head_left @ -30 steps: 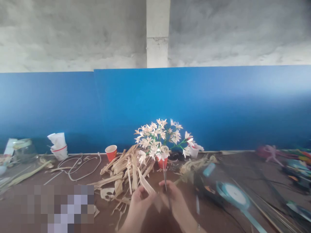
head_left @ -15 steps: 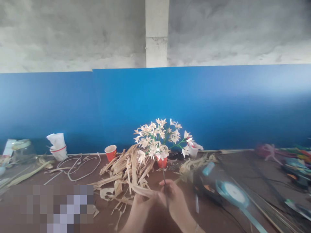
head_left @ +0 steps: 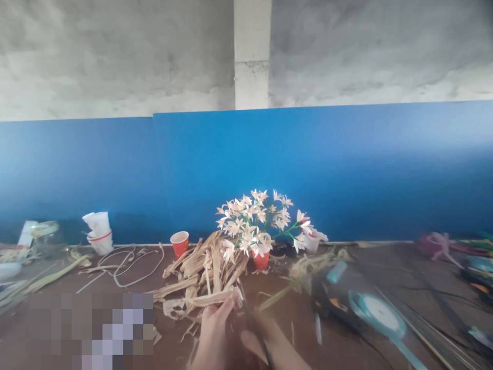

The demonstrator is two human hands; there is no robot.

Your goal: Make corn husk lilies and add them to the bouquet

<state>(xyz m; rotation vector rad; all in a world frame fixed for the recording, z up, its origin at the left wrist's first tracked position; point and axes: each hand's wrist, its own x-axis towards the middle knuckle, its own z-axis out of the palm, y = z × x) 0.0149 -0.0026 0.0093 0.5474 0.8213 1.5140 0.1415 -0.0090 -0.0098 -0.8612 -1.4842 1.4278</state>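
Head view. Your left hand (head_left: pixel 216 319) pinches a pale husk strip (head_left: pixel 211 298) at its right end; the strip runs out toward 9 o'clock. Your right hand (head_left: pixel 274 333), just beside at 4 o'clock, is motion-blurred, apparently closed on a slim dark tool (head_left: pixel 252 319). From your left hand: husk pile (head_left: pixel 215 264) at 12, flowers (head_left: pixel 246 226) at 1, ribbon spool (head_left: pixel 385 314) at 3, all on the desk (head_left: pixel 292 354).
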